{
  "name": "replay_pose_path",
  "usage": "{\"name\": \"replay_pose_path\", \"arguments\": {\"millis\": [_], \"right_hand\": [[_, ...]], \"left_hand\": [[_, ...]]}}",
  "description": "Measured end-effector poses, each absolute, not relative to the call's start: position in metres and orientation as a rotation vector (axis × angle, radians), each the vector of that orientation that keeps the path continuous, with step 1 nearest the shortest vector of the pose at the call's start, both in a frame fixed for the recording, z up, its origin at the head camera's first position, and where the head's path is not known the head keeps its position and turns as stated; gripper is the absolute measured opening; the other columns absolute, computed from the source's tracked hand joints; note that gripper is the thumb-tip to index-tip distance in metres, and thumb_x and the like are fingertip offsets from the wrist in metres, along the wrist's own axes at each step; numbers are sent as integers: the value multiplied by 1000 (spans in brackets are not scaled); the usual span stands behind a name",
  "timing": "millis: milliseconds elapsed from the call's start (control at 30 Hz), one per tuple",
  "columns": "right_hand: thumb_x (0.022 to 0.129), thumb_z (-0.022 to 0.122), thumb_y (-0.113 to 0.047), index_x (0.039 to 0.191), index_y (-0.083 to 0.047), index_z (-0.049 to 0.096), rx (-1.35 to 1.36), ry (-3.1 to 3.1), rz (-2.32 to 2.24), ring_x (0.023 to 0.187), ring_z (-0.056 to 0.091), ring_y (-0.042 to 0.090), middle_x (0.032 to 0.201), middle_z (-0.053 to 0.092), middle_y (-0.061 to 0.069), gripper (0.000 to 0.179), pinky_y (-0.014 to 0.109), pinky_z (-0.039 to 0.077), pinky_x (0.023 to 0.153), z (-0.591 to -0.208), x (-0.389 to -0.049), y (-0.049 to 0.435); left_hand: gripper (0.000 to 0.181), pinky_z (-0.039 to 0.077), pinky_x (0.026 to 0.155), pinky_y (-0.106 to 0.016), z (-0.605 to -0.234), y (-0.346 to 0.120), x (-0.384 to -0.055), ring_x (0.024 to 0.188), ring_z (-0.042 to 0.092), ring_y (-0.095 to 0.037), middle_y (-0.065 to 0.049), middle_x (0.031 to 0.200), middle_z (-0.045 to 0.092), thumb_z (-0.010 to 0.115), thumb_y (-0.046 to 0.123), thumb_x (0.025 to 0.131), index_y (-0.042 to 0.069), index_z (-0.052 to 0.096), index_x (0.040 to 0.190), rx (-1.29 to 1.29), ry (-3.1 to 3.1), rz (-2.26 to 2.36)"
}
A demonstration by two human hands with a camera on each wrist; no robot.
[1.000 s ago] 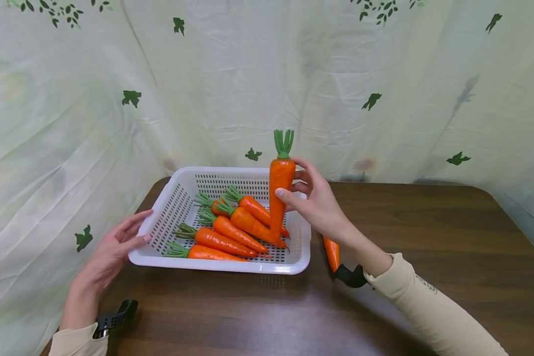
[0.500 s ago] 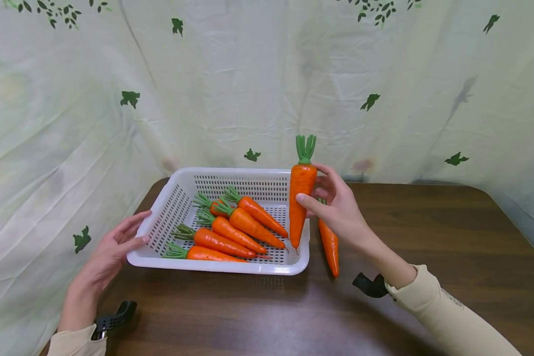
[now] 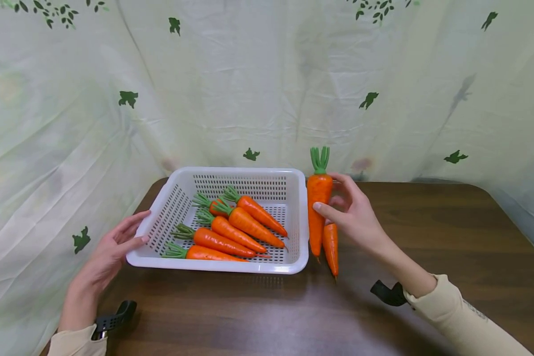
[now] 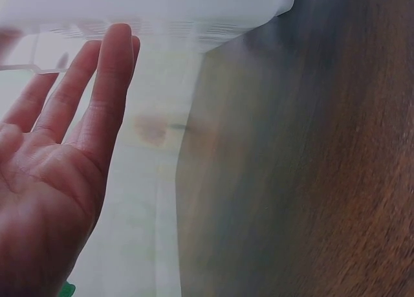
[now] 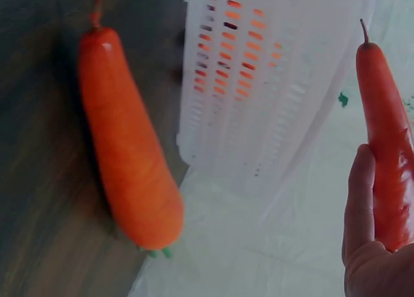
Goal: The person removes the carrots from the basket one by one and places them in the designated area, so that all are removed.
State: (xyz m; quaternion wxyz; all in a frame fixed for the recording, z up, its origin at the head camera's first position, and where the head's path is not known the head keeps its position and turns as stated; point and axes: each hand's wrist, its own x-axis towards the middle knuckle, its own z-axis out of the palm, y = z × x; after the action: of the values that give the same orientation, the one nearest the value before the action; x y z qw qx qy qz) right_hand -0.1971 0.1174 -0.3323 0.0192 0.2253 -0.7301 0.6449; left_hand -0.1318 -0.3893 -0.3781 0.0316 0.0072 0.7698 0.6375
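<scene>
Pale draped cloth (image 3: pixel 249 89), printed with small dark green shapes, hangs behind a dark wood-grain table (image 3: pixel 258 316). At the far left, a left hand (image 3: pixel 110 253) comes from a beige cuff (image 3: pixel 77 342) with a black band (image 3: pixel 115 316) beside it. Its fingers are extended and touch the left end of a white perforated plastic basket (image 3: pixel 218 265), near the front corner; the left wrist view shows those fingers straight below the basket's edge. Inside the basket lie six orange carrots (image 3: pixel 249 226), green tops toward the left and tips slanting down to the right, some overlapping. Just beyond the basket's right wall, a larger carrot (image 3: pixel 319 195) stands upright, green top up, gripped between the thumb and fingers of the right hand (image 3: pixel 355 215). Its tip seems to hang above the table, though this angle makes contact hard to judge. Right of that tip, another carrot (image 3: pixel 331 252) lies on the table, pointing toward the person, its upper end behind the hand. Farthest right are a second black band (image 3: pixel 388 293) and a beige sleeve (image 3: pixel 465 316).
</scene>
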Motion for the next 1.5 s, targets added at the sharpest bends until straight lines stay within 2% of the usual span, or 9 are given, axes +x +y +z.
{"name": "replay_pose_path", "arguments": {"millis": [267, 467, 833, 967, 1267, 1500], "right_hand": [[90, 73, -12, 146, -18, 39, 656, -2377, 1901, 87, 66, 28, 133, 50, 10, 66, 42, 58, 66, -343, -196, 134], [90, 74, -18, 146, -20, 39, 584, -2459, 1869, 86, 66, 28, 135, 48, 11, 67, 45, 58, 67, -350, -197, 149], [88, 76, -28, 146, -14, 38, 476, -2617, 1702, 82, 66, 25, 136, 47, 16, 71, 45, 58, 68, -366, -195, 167], [88, 76, -32, 145, -11, 37, 439, -2672, 1654, 81, 66, 25, 134, 49, 19, 72, 41, 58, 66, -373, -196, 172], [89, 74, -33, 144, -3, 35, 310, -2816, 1679, 85, 66, 25, 124, 52, 22, 73, 42, 59, 65, -387, -203, 181], [91, 72, -32, 145, 1, 31, 263, -2913, 1653, 74, 69, 23, 126, 50, 29, 76, 40, 59, 63, -394, -211, 184]], "left_hand": [[58, 55, 81, -35, -378, -390, -132, 109, 58, -11, 5, 137, 48, 57, 11, 99, 24, 36, 152, 43, 2341, 2000], [59, 55, 83, -35, -377, -389, -133, 111, 57, -11, 3, 140, 45, 57, 12, 99, 27, 36, 153, 32, 2341, 2000], [60, 54, 84, -33, -380, -391, -132, 113, 55, -13, 1, 143, 42, 58, 13, 99, 27, 35, 153, 7, 2354, 1998], [60, 54, 84, -34, -380, -391, -132, 112, 56, -12, 2, 143, 43, 58, 13, 99, 28, 35, 153, 11, 2350, 2002], [61, 54, 84, -34, -378, -388, -132, 113, 55, -12, 0, 144, 41, 58, 14, 99, 28, 34, 153, 0, 2349, 1995], [60, 54, 84, -34, -379, -388, -133, 113, 56, -13, 1, 143, 42, 58, 13, 99, 27, 35, 153, 17, 2337, 1998]]}}
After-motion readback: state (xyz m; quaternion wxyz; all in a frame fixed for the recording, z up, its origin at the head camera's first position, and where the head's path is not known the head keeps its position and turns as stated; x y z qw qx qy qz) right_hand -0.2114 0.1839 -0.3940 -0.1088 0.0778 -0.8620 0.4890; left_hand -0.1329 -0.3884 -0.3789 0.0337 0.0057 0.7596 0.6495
